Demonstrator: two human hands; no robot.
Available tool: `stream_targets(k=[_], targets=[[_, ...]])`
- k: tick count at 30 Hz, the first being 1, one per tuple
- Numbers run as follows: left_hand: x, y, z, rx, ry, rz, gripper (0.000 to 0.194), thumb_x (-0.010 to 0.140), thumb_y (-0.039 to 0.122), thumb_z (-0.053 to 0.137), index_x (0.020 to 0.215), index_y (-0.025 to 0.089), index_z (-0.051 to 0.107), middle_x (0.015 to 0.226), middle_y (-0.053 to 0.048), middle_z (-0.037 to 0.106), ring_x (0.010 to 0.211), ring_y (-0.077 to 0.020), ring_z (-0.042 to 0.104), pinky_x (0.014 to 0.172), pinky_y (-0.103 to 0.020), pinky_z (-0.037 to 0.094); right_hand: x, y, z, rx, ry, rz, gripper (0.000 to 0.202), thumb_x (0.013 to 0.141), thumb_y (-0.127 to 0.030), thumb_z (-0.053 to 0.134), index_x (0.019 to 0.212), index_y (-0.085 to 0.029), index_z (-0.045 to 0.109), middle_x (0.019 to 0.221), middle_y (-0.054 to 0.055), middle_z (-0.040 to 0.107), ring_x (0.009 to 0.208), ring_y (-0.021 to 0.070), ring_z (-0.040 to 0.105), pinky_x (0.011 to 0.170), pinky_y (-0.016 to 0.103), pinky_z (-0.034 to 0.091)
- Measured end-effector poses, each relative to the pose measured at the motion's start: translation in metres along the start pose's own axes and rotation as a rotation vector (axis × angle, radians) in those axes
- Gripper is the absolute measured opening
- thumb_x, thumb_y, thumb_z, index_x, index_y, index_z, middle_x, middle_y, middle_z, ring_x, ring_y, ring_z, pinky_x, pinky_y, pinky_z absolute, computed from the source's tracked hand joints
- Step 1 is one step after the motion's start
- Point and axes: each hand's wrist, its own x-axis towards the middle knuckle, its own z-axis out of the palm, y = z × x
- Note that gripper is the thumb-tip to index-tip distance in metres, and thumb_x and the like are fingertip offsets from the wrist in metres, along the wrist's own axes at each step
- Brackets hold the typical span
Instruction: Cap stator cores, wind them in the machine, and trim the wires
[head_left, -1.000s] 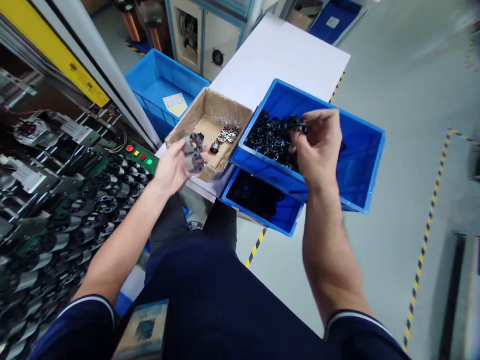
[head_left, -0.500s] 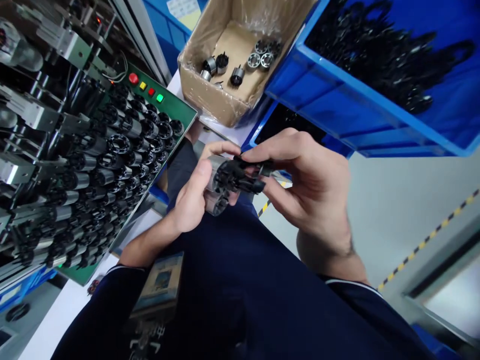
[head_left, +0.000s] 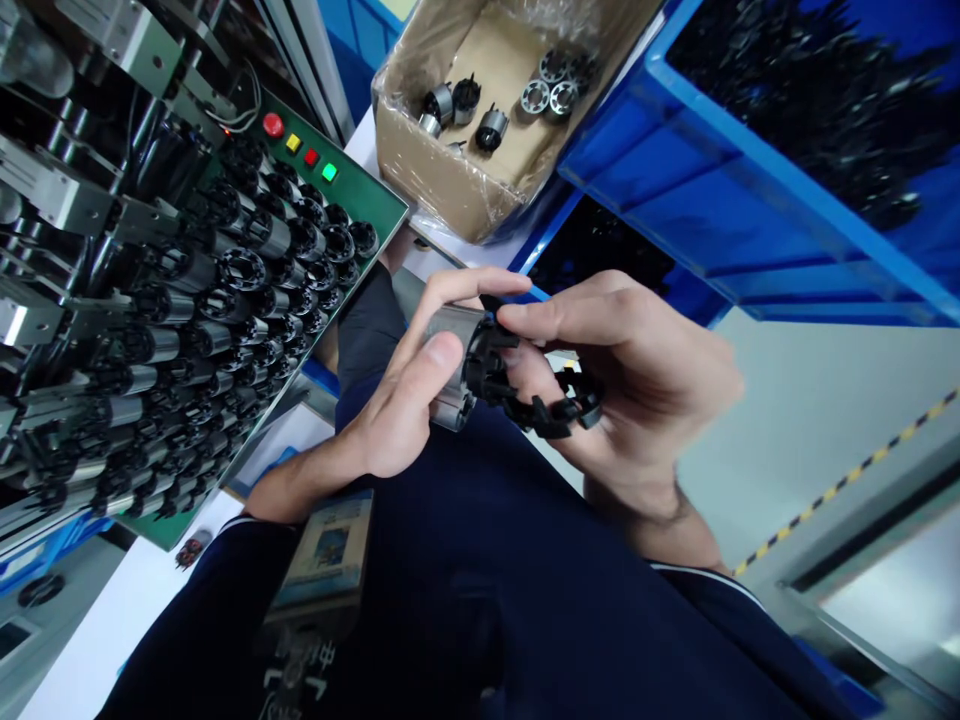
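"Black rings (head_left: pixel 561 424) hang lower from the right hand (head_left: pixel 637 370) than half a second ago. Its fingers?"
"Pinching one at a metal cylinder's end."
"Left hand (head_left: pixel 397 410)?"
"Curled around two metal cylinders (head_left: pixel 459 322), off the green tray (head_left: pixel 375 195)'s right edge, a gap between."
"Box (head_left: pixel 450 175)?"
"Four flat rings (head_left: pixel 562 98), right side."

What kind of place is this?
It looks like a factory workshop: there are coloured push buttons on a machine, many matching metal-and-black parts in rows, and a blue bin heaped with black pieces.
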Motion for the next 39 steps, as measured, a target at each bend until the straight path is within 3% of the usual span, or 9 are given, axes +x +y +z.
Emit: stream_targets(k=[4, 13, 16, 19, 22, 25, 29, 33, 39], targets=[[-0.002, 0.002, -0.001, 0.025, 0.021, -0.084, 0.067, 0.108, 0.084, 0.06, 0.143, 0.032, 0.082, 0.113, -0.013, 0.076, 0.114, -0.0408, 0.079, 0.096, -0.05, 0.067, -0.011, 0.008, 0.012, -0.006, 0.163, -0.078, 0.025, 0.104, -0.015, 0.088, 0.122, -0.032, 0.09, 0.102, 0.004, 0.084, 0.082, 0.0216, 0.081, 0.069, 0.037, 0.066], [-0.004, -0.005, -0.004, 0.038, -0.083, 0.0, 0.054, 0.114, 0.068, 0.065, 0.158, 0.039, 0.072, 0.133, -0.008, 0.075, 0.118, -0.0336, 0.079, 0.105, -0.048, 0.067, -0.018, 0.018, 0.014, -0.035, 0.112, 0.026, 0.012, 0.111, -0.039, 0.086, 0.122, -0.035, 0.086, 0.108, 0.004, 0.082, 0.092, 0.0249, 0.081, 0.077, 0.041, 0.068], [0.001, -0.005, -0.002, -0.105, -0.112, -0.102, 0.046, 0.113, 0.058, 0.073, 0.153, 0.036, 0.071, 0.117, -0.004, 0.078, 0.086, -0.0205, 0.078, 0.08, -0.035, 0.067, -0.013, 0.019, 0.0, -0.071, -0.016, 0.137, 0.012, 0.113, -0.037, 0.085, 0.124, -0.035, 0.09, 0.113, 0.004, 0.084, 0.098, 0.024, 0.083, 0.082, 0.039, 0.068], [0.01, -0.007, 0.001, -0.34, 0.005, -0.174, 0.032, 0.11, 0.056, 0.073, 0.12, 0.026, 0.072, 0.086, 0.0, 0.068, 0.054, -0.0115, 0.057, 0.052, -0.026, 0.047, -0.007, 0.03, -0.022, -0.025, -0.169, 0.221, 0.022, 0.11, -0.029, 0.086, 0.132, -0.033, 0.09, 0.107, 0.001, 0.087, 0.088, 0.0198, 0.081, 0.073, 0.033, 0.064], [0.018, -0.005, 0.002, -0.402, 0.163, -0.197, 0.039, 0.103, 0.061, 0.075, 0.104, 0.024, 0.066, 0.078, 0.002, 0.061, 0.047, -0.009, 0.045, 0.045, -0.023, 0.034, -0.005, 0.042, -0.043, 0.006, -0.328, 0.23, 0.029, 0.103, -0.021, 0.088, 0.131, -0.029, 0.088, 0.108, 0.001, 0.087, 0.078, 0.0166, 0.078, 0.062, 0.029, 0.061], [0.02, 0.001, 0.004, -0.402, 0.233, -0.171, 0.036, 0.106, 0.06, 0.072, 0.108, 0.024, 0.066, 0.082, 0.002, 0.064, 0.05, -0.0099, 0.051, 0.048, -0.024, 0.037, -0.007, 0.04, -0.049, 0.132, -0.435, 0.241, 0.036, 0.099, -0.023, 0.094, 0.135, -0.03, 0.089, 0.111, 0.003, 0.086, 0.081, 0.0169, 0.079, 0.066, 0.029, 0.069], [0.02, 0.01, 0.016, -0.429, 0.406, -0.103, 0.039, 0.115, 0.061, 0.066, 0.109, 0.024, 0.072, 0.098, -0.003, 0.067, 0.073, -0.0143, 0.063, 0.071, -0.03, 0.055, -0.019, 0.026, -0.027, 0.157, -0.229, 0.169, 0.05, 0.1, -0.028, 0.098, 0.147, -0.043, 0.089, 0.108, 0.004, 0.088, 0.086, 0.0244, 0.081, 0.066, 0.037, 0.07], [0.019, 0.018, 0.029, -0.328, 0.471, -0.102, 0.058, 0.12, 0.08, 0.05, 0.109, 0.027, 0.073, 0.108, -0.006, 0.064, 0.093, -0.0214, 0.066, 0.086, -0.035, 0.058, -0.032, 0.023, 0.011, 0.016, 0.03, -0.011, 0.057, 0.097, -0.035, 0.103, 0.15, -0.047, 0.088, 0.104, 0.001, 0.09, 0.089, 0.0293, 0.083, 0.091, 0.052, 0.073], [0.015, 0.029, 0.038, -0.366, 0.49, -0.142, 0.066, 0.12, 0.084, 0.047, 0.109, 0.026, 0.076, 0.102, -0.007, 0.063, 0.09, -0.022, 0.061, 0.083, -0.036, 0.058, -0.04, 0.028, 0.025, 0.094, -0.006, -0.049, 0.05, 0.106, -0.037, 0.095, 0.154, -0.044, 0.086, 0.105, 0.002, 0.09, 0.097, 0.0307, 0.087, 0.094, 0.056, 0.075]])
